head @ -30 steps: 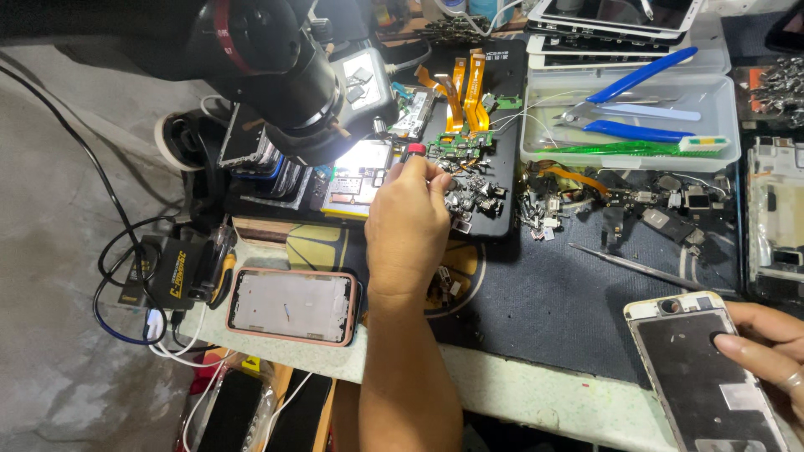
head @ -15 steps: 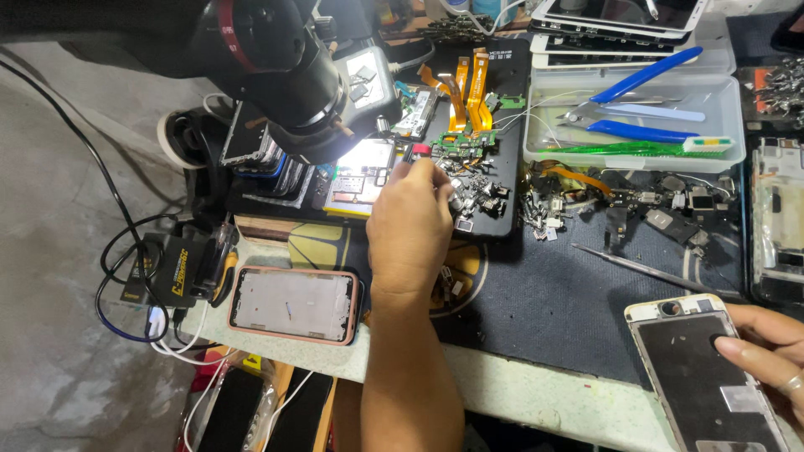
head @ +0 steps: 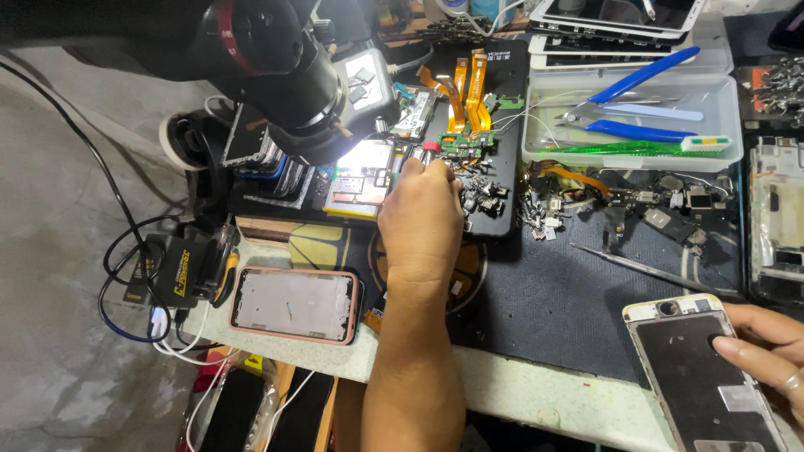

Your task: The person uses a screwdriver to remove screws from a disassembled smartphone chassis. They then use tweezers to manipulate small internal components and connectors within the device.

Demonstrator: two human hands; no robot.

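Microscope [head: 276, 59]: big and black, it overhangs my lit circuit board [head: 362, 172].
Phone panel [head: 708, 377]: gold-edged, long axis running toward me; my right hand [head: 766, 351] lies flat on it, fingers open.
Left hand [head: 421, 218]: closed, pinching a thin red-tipped tool [head: 429, 151] beside loose connectors [head: 481, 197].

Blue-handled pliers [head: 641, 75], orange ribbon cables [head: 469, 88], pink phone case [head: 295, 305].

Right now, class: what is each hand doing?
Left hand: closed around a thin red-tipped tool over the small green circuit board.
Right hand: open, fingers flat on the gold-edged phone frame.
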